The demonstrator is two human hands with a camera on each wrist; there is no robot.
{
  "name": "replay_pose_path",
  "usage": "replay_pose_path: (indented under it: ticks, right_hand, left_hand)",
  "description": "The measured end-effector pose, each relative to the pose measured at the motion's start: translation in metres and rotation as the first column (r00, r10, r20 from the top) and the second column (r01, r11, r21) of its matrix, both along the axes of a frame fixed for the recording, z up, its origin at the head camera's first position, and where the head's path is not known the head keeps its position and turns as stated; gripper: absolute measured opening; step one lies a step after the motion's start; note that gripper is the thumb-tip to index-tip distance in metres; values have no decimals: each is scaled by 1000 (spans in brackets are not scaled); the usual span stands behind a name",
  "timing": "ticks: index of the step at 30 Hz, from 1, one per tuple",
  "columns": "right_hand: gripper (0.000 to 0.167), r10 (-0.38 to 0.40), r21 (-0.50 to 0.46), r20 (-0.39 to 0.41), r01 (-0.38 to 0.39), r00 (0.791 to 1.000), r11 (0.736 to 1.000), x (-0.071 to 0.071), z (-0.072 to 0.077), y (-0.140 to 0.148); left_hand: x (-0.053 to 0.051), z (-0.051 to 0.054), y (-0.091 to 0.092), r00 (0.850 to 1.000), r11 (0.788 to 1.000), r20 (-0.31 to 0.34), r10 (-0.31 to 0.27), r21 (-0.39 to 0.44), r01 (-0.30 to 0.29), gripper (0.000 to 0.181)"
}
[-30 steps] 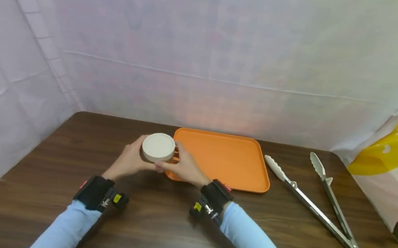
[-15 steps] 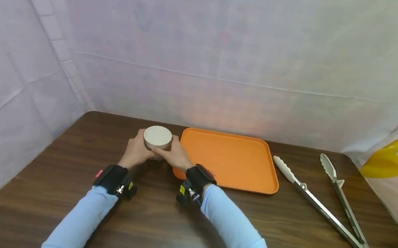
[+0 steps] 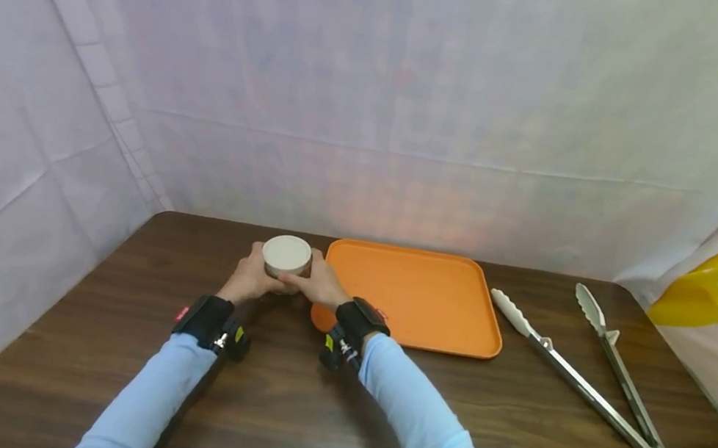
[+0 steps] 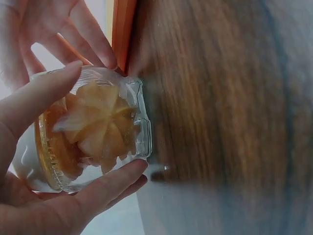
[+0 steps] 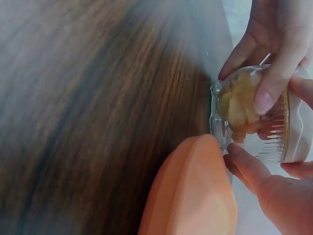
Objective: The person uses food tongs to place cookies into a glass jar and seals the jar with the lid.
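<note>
A clear jar (image 4: 100, 122) with a white lid (image 3: 287, 253) stands upright at the back of the table, just left of the orange tray. Yellow-orange pieces (image 5: 239, 105) show through its ribbed wall. My left hand (image 3: 249, 276) grips the jar from the left, its thumb across the near side. From the right, my right hand (image 3: 324, 284) holds it with fingers spread along the wall. In the wrist views the jar's base is at the wood surface; whether it bears fully on it I cannot tell. The lid is on the jar.
The orange tray (image 3: 416, 304) lies flat right beside the right hand. Long metal tongs (image 3: 604, 407) with pale tips lie spread on the right of the brown table (image 3: 272, 406). A white cloth (image 3: 374, 93) hangs behind the table's back edge.
Both hands have carried the jar left and away from the tray's edge, then lower at the table's back. Over the last half second they have barely moved; the head view has shifted slightly.
</note>
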State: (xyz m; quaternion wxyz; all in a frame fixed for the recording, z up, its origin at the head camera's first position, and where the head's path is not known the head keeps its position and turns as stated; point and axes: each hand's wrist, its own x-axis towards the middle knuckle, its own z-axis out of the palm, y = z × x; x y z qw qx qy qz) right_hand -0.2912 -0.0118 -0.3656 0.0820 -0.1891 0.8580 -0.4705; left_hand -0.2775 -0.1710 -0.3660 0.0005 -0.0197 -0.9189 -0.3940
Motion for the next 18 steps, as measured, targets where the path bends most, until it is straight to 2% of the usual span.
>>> replay_pose_path:
  ticks: [7,10,12,15,16,18]
  right_hand:
    - [73,6,-9,19,-6,1000,1000,-2,-4,5]
    - [73,26,-6,36,-26,999,1000,-3,-3,15]
    - [73,43,9,63,-43,997,999,-2,-2,23]
    - [71,69,34,86,-72,994,997,1,1,41]
    - [68,83,32,91,-86,992,996,2,2,48]
    - [64,98,42,78,-102,992,994,2,5,62]
  left_hand:
    - [-4,-2,0,998,998,28,-57,6,57,100]
    - [-5,2,-1,991,993,60,-117,39,115,107]
    - [-1,7,-2,987,990,83,-135,41,132,111]
    - [7,19,-3,992,995,76,-100,-16,102,115]
    - [9,24,-2,996,996,50,-77,-36,79,114]
    - [13,33,2,999,997,-44,-26,-75,23,107]
